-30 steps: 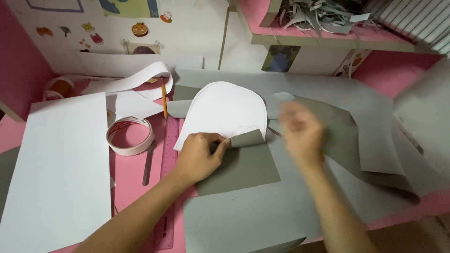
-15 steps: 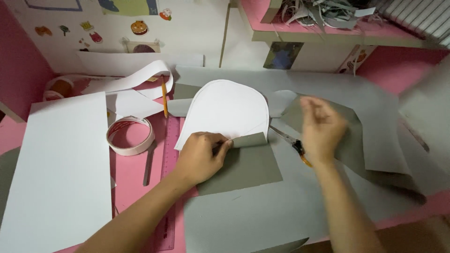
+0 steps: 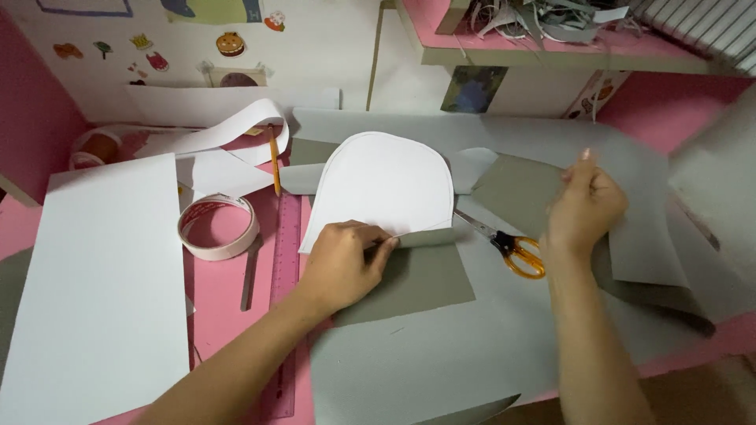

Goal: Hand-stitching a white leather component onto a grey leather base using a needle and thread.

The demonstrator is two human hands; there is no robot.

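My left hand rests on the desk with its fingers curled over the bottom edge of a white arched paper shape. It pins that edge onto a dark grey card piece. My right hand hovers further right above overlapping grey sheets, fingers curled, thumb up. Its palm is hidden, so I cannot tell whether it grips a sheet. Orange-handled scissors lie on the grey paper between the two hands, just left of my right hand.
A big white sheet covers the left of the pink desk. A roll of tape, a pink ruler and a pencil lie left of my left hand. A shelf of paper scraps hangs above.
My right hand has moved right, away from the scissors, which now lie fully in view. My left hand has stayed on the white shape.
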